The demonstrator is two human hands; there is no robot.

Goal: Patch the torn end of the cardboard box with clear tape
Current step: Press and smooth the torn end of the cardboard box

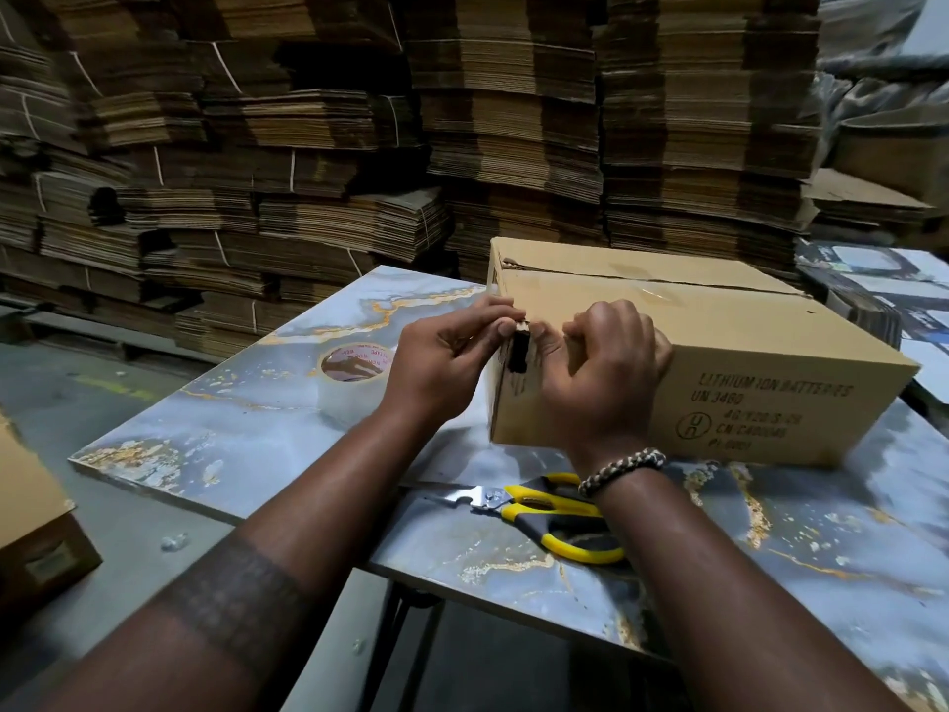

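Observation:
A brown cardboard box (719, 331) with black printing lies on the marbled table (221, 429). Its near left corner has a dark torn hole (519, 352). My left hand (447, 362) pinches the torn cardboard edge at that corner with thumb and fingers. My right hand (601, 372) presses against the box beside the tear, thumb at the hole, fingers curled on the box's top edge. A roll of clear tape (354, 382) lies flat on the table just left of my left hand. Whether a tape strip is on the tear I cannot tell.
Yellow-and-black scissors (554, 511) lie on the table under my right wrist. Tall stacks of flattened cardboard (308, 146) fill the background. Another brown box (31, 511) sits at the lower left, off the table. The table's edge (226, 516) runs diagonally near my left forearm.

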